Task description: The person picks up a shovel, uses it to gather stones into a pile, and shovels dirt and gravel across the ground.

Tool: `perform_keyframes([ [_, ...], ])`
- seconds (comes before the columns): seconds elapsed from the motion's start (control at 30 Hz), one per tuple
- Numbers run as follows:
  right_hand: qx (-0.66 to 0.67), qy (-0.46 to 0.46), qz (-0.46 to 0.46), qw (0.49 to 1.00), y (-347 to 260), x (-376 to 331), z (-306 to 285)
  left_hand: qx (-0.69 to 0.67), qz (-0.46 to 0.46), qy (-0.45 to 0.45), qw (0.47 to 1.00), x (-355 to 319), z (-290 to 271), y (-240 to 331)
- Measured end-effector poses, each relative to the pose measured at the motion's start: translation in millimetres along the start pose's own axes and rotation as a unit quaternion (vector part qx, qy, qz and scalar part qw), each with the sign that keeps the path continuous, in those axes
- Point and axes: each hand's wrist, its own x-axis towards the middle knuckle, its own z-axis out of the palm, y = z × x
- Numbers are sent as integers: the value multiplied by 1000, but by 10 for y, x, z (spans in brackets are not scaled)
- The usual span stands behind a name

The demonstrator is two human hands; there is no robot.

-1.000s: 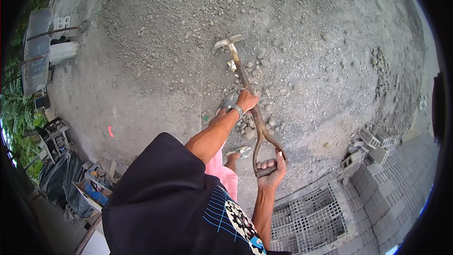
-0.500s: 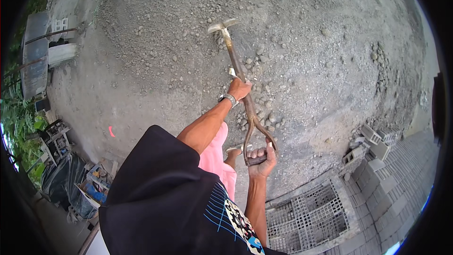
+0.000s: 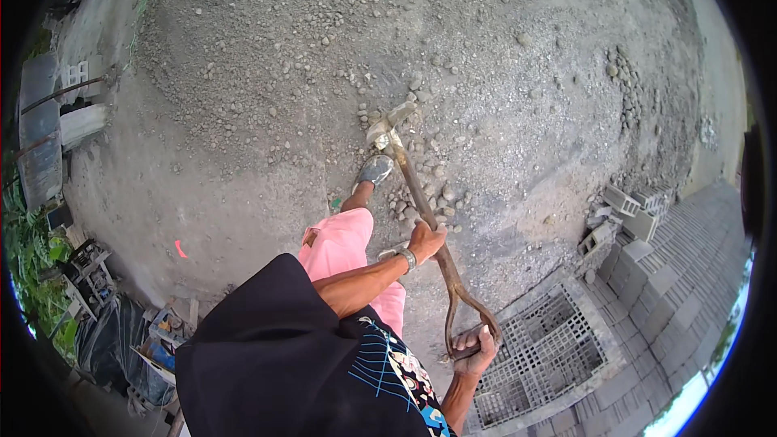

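A long shovel (image 3: 421, 198) with a rusty shaft and a D-shaped grip points away from me, its pale blade (image 3: 390, 123) set into the grey gravel pile (image 3: 486, 57). My left hand (image 3: 425, 240), with a metal band on the wrist, grips the shaft at mid-length. My right hand (image 3: 477, 346) is closed around the D-grip low in the view. My leg in pink shorts (image 3: 340, 247) reaches forward, and the grey shoe (image 3: 375, 170) rests on the stones just left of the blade.
Hollow concrete blocks (image 3: 627, 210) lie at the pile's right edge, beside rows of laid blocks (image 3: 688, 275). A grid-like block frame (image 3: 538, 356) sits by my right hand. Clutter and bags (image 3: 113, 340), plants (image 3: 24, 251) and slabs (image 3: 81, 123) line the left side.
The shovel and both hands sit lower and nearer to me than before. My leg and grey shoe have come forward beside the blade.
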Motion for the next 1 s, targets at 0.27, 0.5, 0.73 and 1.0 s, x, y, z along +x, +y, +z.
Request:
perform_keyframes([
  [0.27,149,-60,-18,987,558,886,697,145,151,34,977,959,-338,1268],
  [0.5,240,19,42,970,761,1000,984,233,104,-90,963,1294,-176,1512],
  [0.73,252,133,64,956,630,-194,-288,195,8,-152,969,-126,351,272],
  [1.0,87,16,6,996,328,-593,-1032,163,-1,-63,985,-737,360,-503],
])
